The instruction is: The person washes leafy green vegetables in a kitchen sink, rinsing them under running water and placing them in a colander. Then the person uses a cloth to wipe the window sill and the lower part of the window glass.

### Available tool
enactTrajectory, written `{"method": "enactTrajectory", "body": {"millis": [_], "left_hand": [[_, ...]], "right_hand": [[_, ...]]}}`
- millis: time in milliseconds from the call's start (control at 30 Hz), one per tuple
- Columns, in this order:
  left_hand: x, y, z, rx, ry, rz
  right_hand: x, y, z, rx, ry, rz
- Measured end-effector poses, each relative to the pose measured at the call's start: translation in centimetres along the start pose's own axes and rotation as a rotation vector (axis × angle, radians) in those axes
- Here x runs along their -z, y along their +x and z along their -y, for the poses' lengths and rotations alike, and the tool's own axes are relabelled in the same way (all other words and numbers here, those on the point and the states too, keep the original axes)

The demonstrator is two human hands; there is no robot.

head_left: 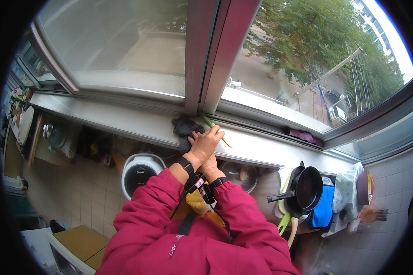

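My forearms in pink sleeves reach to the window sill [156, 123] and cross at the wrists. My left hand [205, 145] lies over the right one, its fingers bent around a thin green stalk-like thing [209, 122] with a pale tapering end. Mostly covered by it, my right hand [209, 167] reaches up from below; fingertips press on a bunched dark grey cloth [185, 129] on the sill. They appear to be the right hand's, and its grip is partly hidden. Both wrists wear dark bands.
Sliding window frames [202, 59] rise behind the sill. Below it stand a white rice cooker [142, 172] and a round pot with a glass lid [238, 176]. To the right are a black frying pan [309, 188], a blue cloth-like item [323, 208] and a patterned bag [348, 188].
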State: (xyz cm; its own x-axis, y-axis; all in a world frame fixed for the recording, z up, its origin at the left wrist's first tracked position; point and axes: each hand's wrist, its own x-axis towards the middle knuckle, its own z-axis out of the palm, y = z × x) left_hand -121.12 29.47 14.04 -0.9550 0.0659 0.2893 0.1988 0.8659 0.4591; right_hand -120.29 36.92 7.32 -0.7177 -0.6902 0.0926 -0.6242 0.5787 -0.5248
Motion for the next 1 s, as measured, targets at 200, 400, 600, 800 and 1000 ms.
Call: {"method": "enactTrajectory", "body": {"millis": [200, 400, 600, 800, 1000], "left_hand": [[1.5, -2.1, -0.5, 0.032, -0.067, -0.048], [8.4, -9.5, -1.8, 0.139, -0.138, -0.42], [14.8, -23.1, -0.3, 0.429, -0.058, -0.578], [20.2, -36.2, 3.2, 0.792, -0.044, -0.677], [23.9, -46.6, 9.9, 0.834, -0.051, -0.713]], "right_hand": [[0.0, 0.4, -0.8, 0.143, -0.074, -0.101], [0.9, 0.5, 0.8, 0.18, -0.042, -0.265], [2.0, 0.2, 1.6, 0.176, -0.111, -0.202], [0.6, 1.0, -1.1, 0.25, -0.073, -0.214], [1.0, 3.1, -3.1, 0.184, -0.107, -0.042]]}}
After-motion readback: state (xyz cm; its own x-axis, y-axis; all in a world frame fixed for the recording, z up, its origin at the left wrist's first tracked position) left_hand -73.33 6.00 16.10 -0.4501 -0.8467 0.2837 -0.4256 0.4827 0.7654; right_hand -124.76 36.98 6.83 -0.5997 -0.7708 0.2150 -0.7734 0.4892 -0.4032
